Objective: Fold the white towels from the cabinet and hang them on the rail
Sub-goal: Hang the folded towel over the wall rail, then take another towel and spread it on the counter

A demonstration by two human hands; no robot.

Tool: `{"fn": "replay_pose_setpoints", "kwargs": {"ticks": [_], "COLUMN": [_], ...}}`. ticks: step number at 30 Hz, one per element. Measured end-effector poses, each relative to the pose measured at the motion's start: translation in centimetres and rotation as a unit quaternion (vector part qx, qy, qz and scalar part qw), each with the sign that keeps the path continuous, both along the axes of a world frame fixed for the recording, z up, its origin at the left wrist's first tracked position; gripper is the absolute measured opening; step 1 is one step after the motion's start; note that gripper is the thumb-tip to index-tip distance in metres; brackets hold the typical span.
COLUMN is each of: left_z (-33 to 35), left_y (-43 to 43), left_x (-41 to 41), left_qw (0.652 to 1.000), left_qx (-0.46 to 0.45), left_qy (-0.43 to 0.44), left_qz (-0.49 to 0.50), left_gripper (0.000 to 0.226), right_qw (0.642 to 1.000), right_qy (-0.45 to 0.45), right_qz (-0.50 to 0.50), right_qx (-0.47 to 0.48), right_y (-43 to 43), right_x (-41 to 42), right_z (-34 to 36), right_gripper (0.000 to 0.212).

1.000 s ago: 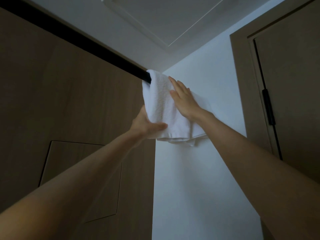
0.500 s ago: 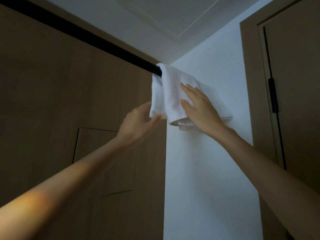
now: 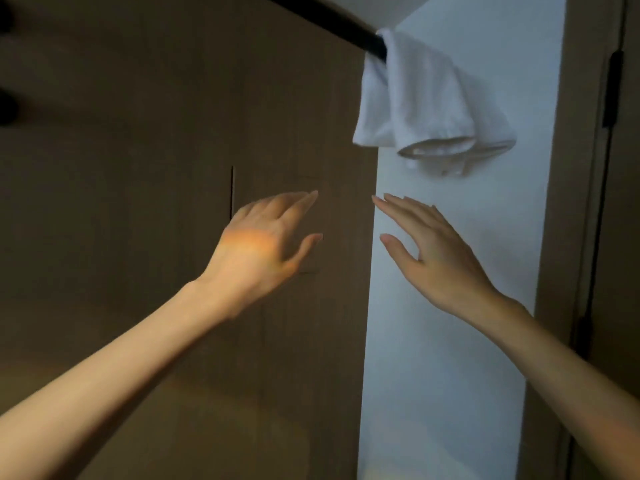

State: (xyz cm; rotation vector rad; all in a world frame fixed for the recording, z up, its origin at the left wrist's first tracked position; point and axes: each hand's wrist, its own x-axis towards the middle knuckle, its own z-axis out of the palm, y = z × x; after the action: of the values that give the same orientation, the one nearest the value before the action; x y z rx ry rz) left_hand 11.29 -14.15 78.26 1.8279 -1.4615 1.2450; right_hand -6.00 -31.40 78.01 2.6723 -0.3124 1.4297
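A folded white towel [image 3: 422, 98] hangs over the right end of a black rail [image 3: 332, 20] near the top of the view, its lower folds drooping loosely. My left hand [image 3: 266, 244] is raised below and left of the towel, fingers straight and spread, holding nothing. My right hand [image 3: 433, 251] is raised below the towel, fingers straight, also holding nothing. Neither hand touches the towel.
A brown wooden panel wall [image 3: 138, 168] with a recessed hatch outline fills the left. A white wall [image 3: 450, 341] stands straight ahead. A brown door frame with a dark hinge [image 3: 611, 88] runs down the right edge.
Both hands have let go of the towel and dropped below it. The view has tilted downward, so the rail and towel sit higher in the frame.
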Motion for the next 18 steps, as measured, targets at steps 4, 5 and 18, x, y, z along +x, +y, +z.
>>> {"fn": "replay_pose_setpoints", "kwargs": {"ticks": [4, 5, 18], "left_z": [-4.1, -5.3, -21.0], "left_y": [5.0, 6.4, 20.0], "left_x": [1.1, 1.4, 0.9], "left_qw": [0.999, 0.998, 0.981], "left_qx": [0.047, 0.053, 0.144], "left_qy": [-0.004, 0.0, 0.126], "left_qz": [0.02, 0.021, -0.019], "left_gripper": [0.058, 0.058, 0.052], "right_qw": [0.998, 0.998, 0.975], "right_qy": [0.037, 0.042, 0.138], "right_qz": [-0.004, -0.004, -0.034], "right_qx": [0.042, 0.049, 0.17], "right_y": [4.8, 6.1, 22.2], "right_x": [0.6, 0.9, 1.1], "right_z": [-4.5, -5.6, -22.5], "right_gripper": [0.047, 0.046, 0.045]}}
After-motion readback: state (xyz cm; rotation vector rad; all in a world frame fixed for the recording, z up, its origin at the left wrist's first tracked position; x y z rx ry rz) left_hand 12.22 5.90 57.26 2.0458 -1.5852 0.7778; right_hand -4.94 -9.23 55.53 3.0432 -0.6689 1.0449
